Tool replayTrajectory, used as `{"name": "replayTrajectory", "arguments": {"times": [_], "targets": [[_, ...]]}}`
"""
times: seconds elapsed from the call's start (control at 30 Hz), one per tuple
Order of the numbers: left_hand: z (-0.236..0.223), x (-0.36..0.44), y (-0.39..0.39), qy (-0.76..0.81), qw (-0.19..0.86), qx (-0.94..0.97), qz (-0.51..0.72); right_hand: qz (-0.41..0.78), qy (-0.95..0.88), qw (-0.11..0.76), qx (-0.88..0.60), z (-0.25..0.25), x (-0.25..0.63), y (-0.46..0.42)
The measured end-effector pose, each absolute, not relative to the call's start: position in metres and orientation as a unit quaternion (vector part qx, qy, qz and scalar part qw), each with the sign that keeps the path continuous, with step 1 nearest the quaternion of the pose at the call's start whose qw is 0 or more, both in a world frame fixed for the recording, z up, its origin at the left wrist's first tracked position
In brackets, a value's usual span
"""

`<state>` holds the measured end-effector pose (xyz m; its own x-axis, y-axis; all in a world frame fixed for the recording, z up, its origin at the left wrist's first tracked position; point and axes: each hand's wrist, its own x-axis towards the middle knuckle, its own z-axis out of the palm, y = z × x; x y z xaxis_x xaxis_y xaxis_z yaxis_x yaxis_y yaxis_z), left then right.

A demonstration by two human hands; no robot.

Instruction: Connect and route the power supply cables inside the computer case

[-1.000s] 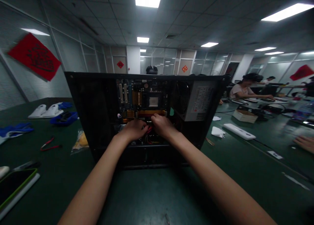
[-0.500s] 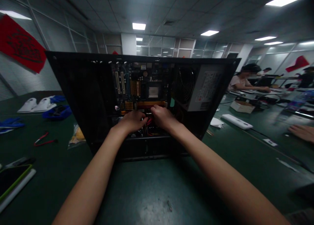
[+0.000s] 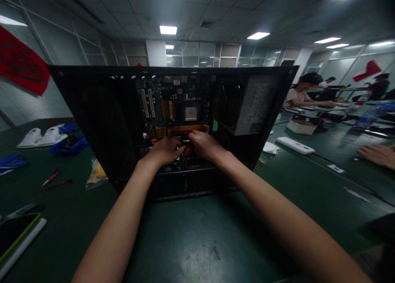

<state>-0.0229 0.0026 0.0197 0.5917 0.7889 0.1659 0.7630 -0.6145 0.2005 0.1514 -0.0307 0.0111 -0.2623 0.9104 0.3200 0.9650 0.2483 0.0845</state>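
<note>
An open black computer case (image 3: 92,122) stands on the green table in front of me, its inside facing me. My left hand (image 3: 165,151) reaches in at the lower edge of the motherboard (image 3: 175,97), fingers bent and thumb pointing at a bundle of red and yellow cables (image 3: 187,152). Just right of that bundle, my right hand (image 3: 203,145) is curled closed below the memory slots (image 3: 197,128). What either hand's fingertips grip is hidden. The power supply (image 3: 257,106) with its fan sits at the upper right of the case.
Left lie white shoe-like items (image 3: 43,138), a blue tray (image 3: 69,146), a red cable (image 3: 58,183), a bagged yellow item (image 3: 98,171) and a green-edged phone (image 3: 18,233). Right are a white power strip (image 3: 295,146), an open box (image 3: 300,126), another person's hand (image 3: 378,154) and a seated person (image 3: 305,95).
The whole view has shifted slightly, so the case appears a little further left. Both hands stay at the same spot by the cables, with hardly any visible movement.
</note>
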Motion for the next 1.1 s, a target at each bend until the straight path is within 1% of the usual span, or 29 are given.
{"name": "replayTrajectory", "arguments": {"times": [0.13, 0.53, 0.8, 0.93, 1.1], "targets": [[0.018, -0.023, 0.005, 0.434, 0.053, 0.892, 0.118, -0.14, -0.783, 0.113, -0.595, 0.012, 0.152, -0.031], [0.022, -0.023, -0.001, 0.428, 0.047, 0.896, 0.111, -0.13, -0.787, 0.095, -0.596, 0.013, 0.15, -0.027], [0.019, -0.002, -0.017, 0.499, -0.045, 0.858, 0.113, -0.121, -0.788, 0.099, -0.596, 0.016, 0.148, -0.031], [0.019, 0.005, -0.019, 0.548, -0.011, 0.828, 0.121, -0.123, -0.771, 0.135, -0.61, 0.013, 0.154, -0.035], [0.02, 0.003, -0.019, 0.57, 0.025, 0.812, 0.126, -0.059, -0.761, 0.223, -0.607, 0.009, 0.17, -0.046]]}}
